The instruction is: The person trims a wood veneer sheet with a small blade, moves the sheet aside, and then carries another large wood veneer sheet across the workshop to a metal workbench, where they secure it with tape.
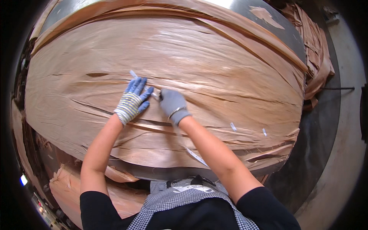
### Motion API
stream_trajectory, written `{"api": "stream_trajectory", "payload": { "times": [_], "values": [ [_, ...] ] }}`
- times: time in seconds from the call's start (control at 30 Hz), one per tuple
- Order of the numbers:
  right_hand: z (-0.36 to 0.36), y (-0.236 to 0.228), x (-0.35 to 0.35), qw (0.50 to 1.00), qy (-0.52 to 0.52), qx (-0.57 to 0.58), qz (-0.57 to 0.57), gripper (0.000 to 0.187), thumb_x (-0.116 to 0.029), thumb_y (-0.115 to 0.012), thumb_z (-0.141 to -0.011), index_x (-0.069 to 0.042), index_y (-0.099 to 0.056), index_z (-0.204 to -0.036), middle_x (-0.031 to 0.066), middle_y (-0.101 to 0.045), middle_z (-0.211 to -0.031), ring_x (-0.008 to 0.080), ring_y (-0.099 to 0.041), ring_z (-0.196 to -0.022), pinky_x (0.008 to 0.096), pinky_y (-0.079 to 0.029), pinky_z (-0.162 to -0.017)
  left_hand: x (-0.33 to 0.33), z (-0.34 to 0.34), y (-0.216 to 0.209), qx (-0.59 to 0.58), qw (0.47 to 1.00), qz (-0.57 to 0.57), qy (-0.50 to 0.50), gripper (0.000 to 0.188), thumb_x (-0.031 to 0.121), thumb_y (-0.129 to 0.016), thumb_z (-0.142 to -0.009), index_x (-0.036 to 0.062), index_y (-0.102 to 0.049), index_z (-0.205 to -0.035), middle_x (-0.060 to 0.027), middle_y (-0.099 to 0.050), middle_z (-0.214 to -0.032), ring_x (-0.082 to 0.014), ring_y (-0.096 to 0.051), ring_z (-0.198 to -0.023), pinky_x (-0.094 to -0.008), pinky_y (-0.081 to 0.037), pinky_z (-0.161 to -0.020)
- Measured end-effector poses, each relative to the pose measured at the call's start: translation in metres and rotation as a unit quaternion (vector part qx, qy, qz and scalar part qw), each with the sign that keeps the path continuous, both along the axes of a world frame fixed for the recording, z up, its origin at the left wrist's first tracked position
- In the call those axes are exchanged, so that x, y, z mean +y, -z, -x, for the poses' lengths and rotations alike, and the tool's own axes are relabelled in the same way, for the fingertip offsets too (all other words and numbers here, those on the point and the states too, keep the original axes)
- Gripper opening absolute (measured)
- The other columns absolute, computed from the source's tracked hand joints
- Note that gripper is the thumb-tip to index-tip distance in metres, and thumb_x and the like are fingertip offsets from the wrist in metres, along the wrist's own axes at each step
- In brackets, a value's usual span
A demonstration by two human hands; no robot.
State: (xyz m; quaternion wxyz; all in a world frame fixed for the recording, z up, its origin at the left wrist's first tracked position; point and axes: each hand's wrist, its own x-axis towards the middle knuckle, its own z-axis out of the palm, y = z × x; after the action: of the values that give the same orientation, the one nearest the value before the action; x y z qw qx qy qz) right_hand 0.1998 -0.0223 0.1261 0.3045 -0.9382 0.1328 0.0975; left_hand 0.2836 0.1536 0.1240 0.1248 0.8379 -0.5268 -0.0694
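A large brown sheet of wood veneer (153, 46), wrinkled and split along its grain, covers the table in front of me. My left hand (134, 99), in a blue glove with a striped back, lies on it with the fingers stretched out over a strip of white tape (133, 74). Just right of it, my right hand (174, 105), in a grey glove, is closed at the strip's near end and slightly blurred. A longer length of white tape (196, 156) trails from beneath my right wrist toward my apron. Dark gaps run through the veneer near both hands.
Two short pieces of white tape (233, 127) stick to the veneer at the right. Rumpled veneer (310, 50) is heaped beyond the far right edge, and another stack (67, 188) sits low at the left. A thin dark rod (339, 88) juts out at the right.
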Motion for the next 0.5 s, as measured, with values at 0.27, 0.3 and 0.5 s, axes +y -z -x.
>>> {"api": "stream_trajectory", "payload": {
  "times": [0.27,0.3,0.5],
  "values": [
    [0.123,-0.039,-0.141,0.848,0.353,0.034,-0.394,0.017,-0.018,-0.059,-0.086,-0.003,-0.059,-0.094,0.0068,-0.066,-0.071,0.0099,-0.055,-0.045,0.0219,-0.036,-0.037,-0.105,0.053,-0.027,0.001,0.997,0.076,-0.01,0.057,0.027,-0.058,-0.082,0.0095,-0.042,-0.133,-0.0167,-0.034,-0.142,-0.0381,-0.028,-0.132,-0.0502,-0.017,-0.11],
    [0.13,-0.04,-0.152,0.842,0.377,0.015,-0.386,0.018,-0.019,-0.06,-0.087,-0.003,-0.058,-0.093,0.0066,-0.065,-0.07,0.0098,-0.053,-0.043,0.0216,-0.035,-0.037,-0.131,0.069,-0.025,-0.003,0.997,0.077,-0.007,0.063,0.034,-0.056,-0.082,0.0094,-0.036,-0.137,-0.016,-0.029,-0.145,-0.037,-0.023,-0.134,-0.0491,-0.013,-0.111],
    [0.129,-0.007,-0.184,0.848,0.411,0.046,-0.332,0.016,-0.016,-0.063,-0.085,-0.001,-0.06,-0.083,0.0063,-0.06,-0.063,0.0102,-0.052,-0.044,0.0238,-0.039,-0.038,-0.175,0.099,-0.006,0.03,0.997,0.059,-0.027,0.061,0.033,-0.06,-0.078,0.0016,-0.045,-0.128,-0.0205,-0.035,-0.139,-0.0386,-0.03,-0.13,-0.05,-0.018,-0.109]
  ]
}}
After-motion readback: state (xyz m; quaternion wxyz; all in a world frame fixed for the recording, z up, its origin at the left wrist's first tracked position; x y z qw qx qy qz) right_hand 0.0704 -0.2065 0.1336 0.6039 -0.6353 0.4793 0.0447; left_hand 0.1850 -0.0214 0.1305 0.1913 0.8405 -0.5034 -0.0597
